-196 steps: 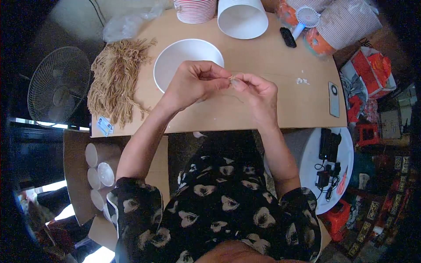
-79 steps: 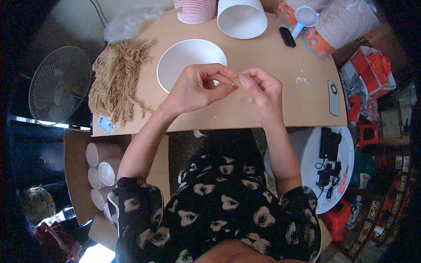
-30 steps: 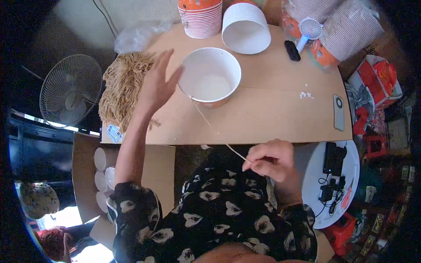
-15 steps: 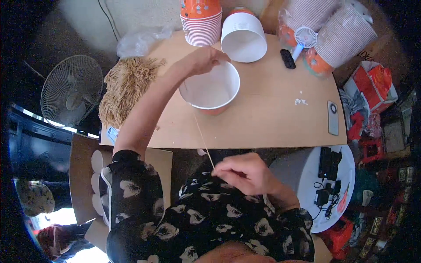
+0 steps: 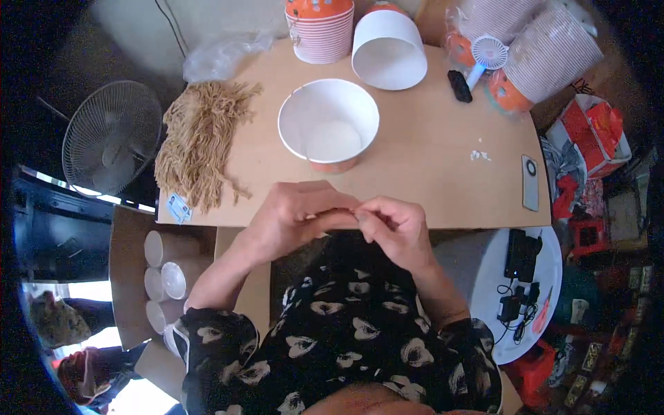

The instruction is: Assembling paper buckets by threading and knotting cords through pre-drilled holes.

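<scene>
My left hand (image 5: pixel 296 213) and my right hand (image 5: pixel 397 228) meet in front of the table's near edge, thumbs and fingertips pinched together. Whatever lies between their fingers is too small or hidden to make out. Just beyond them, a large paper bucket (image 5: pixel 296 121), white inside and orange at its base, stands upright with its mouth toward me. Neither hand touches it. To its left lies a heap of tan cords (image 5: pixel 200 142), loose strands trailing toward the near edge.
A stack of paper buckets (image 5: pixel 322 38) and a tipped white bucket (image 5: pixel 389 59) are at the back. Wrapped bucket stacks (image 5: pixel 552 59), a small fan (image 5: pixel 489 52) and a black object (image 5: pixel 459 86) sit back right. A phone (image 5: pixel 530 182) lies at right; an open carton (image 5: pixel 128 277) stands lower left.
My left hand has come back from the bucket's far rim to meet my right hand, which has moved up. The thin tan cord stretched between bucket and right hand no longer shows.
</scene>
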Available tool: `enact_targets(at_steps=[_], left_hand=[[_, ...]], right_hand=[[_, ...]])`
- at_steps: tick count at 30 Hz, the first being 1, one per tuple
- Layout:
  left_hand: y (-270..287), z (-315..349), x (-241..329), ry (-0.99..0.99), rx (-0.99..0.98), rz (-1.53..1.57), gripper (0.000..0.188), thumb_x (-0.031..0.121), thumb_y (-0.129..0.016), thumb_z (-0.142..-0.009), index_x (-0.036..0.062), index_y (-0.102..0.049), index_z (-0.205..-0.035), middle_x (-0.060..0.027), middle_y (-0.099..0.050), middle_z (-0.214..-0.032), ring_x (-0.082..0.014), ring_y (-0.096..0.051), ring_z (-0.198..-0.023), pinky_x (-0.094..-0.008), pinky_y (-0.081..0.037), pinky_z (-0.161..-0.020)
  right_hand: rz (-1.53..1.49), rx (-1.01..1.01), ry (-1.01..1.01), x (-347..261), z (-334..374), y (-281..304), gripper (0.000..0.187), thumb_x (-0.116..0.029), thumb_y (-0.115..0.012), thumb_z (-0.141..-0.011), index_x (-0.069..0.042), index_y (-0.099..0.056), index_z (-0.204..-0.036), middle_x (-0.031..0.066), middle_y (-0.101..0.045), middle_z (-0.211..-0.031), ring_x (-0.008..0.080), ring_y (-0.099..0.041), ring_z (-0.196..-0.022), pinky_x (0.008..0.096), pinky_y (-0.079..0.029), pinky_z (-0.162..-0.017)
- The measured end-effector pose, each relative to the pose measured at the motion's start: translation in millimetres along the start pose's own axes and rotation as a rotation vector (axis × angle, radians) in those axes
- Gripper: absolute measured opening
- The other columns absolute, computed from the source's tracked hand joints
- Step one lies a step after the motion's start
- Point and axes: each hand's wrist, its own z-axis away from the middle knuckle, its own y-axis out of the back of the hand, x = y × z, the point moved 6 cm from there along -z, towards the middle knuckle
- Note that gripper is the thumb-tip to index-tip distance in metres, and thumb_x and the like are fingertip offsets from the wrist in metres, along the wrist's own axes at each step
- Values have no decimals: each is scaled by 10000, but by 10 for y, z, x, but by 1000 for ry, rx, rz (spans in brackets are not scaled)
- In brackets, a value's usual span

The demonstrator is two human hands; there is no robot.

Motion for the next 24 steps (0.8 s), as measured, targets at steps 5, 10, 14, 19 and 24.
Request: enact_targets(at_steps=[5, 10, 14, 19, 24], left_hand=[[60, 157, -227, 90, 98, -3, 100, 70, -756, -816, 30, -722, -901, -86, -686, -793, -224, -675, -686, -318, -523, -593], [-6, 233, -320, 170, 80, 14, 61, 54, -736, -838, 28, -711, -886, -91, -663, -782, -205, -657, -658, -309, -515, -567], [-126, 297, -362, 134, 46, 78, 159, 29, -733, -829, 15, -673, -976, -126, -676, -1001, -221, -698, -818, -308, -577, -636], [-345, 266, -304, 193, 87, 401, 419, -9, -726, -828, 28, -546, -1205, -159, -675, -1066, -206, -703, -938, -301, -604, -715], [-309, 321, -352, 213, 99, 277, 194, -5, -738, -820, 11, -666, -999, -98, -704, -840, -188, -703, -793, -300, -558, -654]], right_hand=[[-6, 133, -46, 167, 11, 167, 89, -22, -639, -920, 46, -680, -960, 0, -644, -746, 42, -572, -657, 189, -461, -596], [5, 210, 25, 187, 31, 140, 80, -24, -689, -902, 43, -684, -946, 2, -654, -762, 41, -580, -671, 183, -473, -611], [-3, 237, 32, 267, 88, 133, 94, -46, -716, -891, 33, -691, -934, 7, -670, -787, 37, -590, -705, 183, -477, -618], [69, 118, -39, 326, 94, -29, 127, -101, -705, -910, 21, -703, -944, 0, -683, -788, 45, -599, -704, 203, -483, -626], [154, 32, -92, 285, 69, -43, 166, -151, -666, -945, 9, -702, -918, 0, -666, -734, 41, -567, -663, 205, -447, -589]])
